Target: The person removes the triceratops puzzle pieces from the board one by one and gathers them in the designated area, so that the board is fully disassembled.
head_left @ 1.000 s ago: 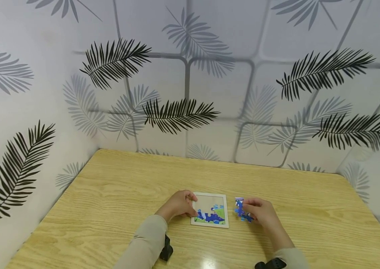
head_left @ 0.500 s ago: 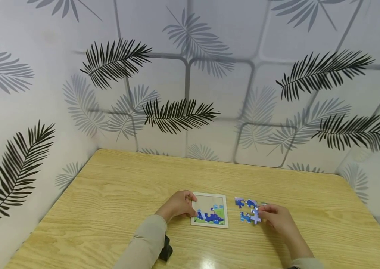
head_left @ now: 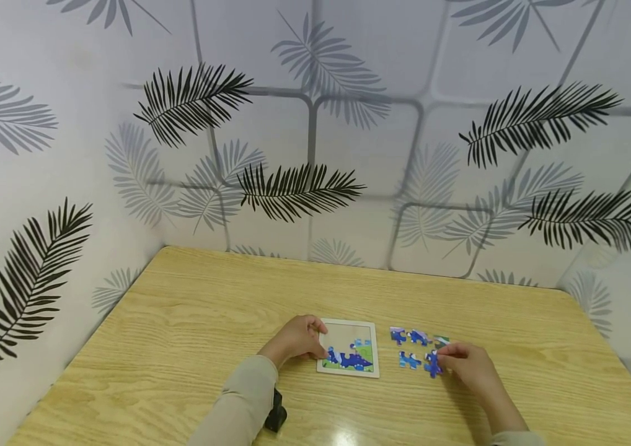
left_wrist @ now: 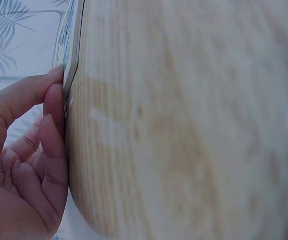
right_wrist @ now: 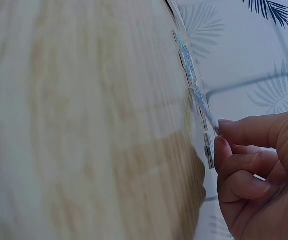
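Observation:
A small square jigsaw tray with a pale frame lies on the table, its lower part and right side filled with pieces that show a blue dinosaur on green. My left hand grips the tray's left edge; the left wrist view has the thumb on the frame with curled fingers below. To the right of the tray, my right hand pinches a blue-purple puzzle piece between thumb and forefinger. In the right wrist view that piece is tilted, close over the table. Several loose pieces lie beside it.
The light wood table runs back to a wall with a leaf pattern. A black wrist device sits at the left cuff.
My right hand has moved right and drawn the stacked pieces apart, so several now lie spread out. The piece it holds has turned and shifted slightly right. My left hand stays on the tray.

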`<act>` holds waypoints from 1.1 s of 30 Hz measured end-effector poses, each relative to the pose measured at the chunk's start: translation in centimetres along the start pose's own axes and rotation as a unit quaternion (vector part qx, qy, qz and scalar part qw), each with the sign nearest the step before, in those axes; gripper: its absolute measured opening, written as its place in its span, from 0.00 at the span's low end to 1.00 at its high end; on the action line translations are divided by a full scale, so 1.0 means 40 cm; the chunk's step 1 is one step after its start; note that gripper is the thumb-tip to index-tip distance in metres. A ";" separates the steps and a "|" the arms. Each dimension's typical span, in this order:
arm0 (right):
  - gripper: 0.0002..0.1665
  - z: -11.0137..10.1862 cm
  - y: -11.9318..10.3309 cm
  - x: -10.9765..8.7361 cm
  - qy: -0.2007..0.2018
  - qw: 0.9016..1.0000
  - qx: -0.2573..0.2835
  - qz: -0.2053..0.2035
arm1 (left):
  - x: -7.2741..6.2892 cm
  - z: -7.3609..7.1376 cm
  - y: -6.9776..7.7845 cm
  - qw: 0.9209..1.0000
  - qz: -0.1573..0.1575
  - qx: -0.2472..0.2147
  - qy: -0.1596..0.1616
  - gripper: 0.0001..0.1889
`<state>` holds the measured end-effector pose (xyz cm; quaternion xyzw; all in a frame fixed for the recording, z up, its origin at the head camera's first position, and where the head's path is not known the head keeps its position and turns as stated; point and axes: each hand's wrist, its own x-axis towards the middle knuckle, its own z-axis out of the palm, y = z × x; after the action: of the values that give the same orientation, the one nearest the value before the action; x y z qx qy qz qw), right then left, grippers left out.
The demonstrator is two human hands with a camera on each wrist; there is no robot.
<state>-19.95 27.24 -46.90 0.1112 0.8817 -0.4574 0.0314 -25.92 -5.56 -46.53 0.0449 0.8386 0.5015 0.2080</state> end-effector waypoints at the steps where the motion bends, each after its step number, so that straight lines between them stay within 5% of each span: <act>1: 0.08 -0.001 0.000 0.000 0.001 1.000 -0.002 -0.003 | 0.000 0.000 0.000 1.000 0.002 -0.001 0.000 0.20; 17: 0.12 -0.003 -0.007 0.002 -0.003 1.000 0.009 -0.007 | 0.002 0.003 0.002 1.000 -0.005 0.000 0.004 0.20; 23: 0.14 0.034 -0.045 -0.004 -0.012 0.999 0.027 -0.033 | -0.002 0.003 0.005 1.000 -0.006 -0.002 0.005 0.20; 33: 0.20 0.131 -0.121 -0.006 -0.088 0.992 0.040 -0.077 | -0.004 0.002 0.004 1.000 -0.002 0.001 0.003 0.20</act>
<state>-21.05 20.24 -46.04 0.0030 0.8624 -0.5014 0.0694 -25.76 -5.46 -46.36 0.0416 0.8397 0.5007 0.2063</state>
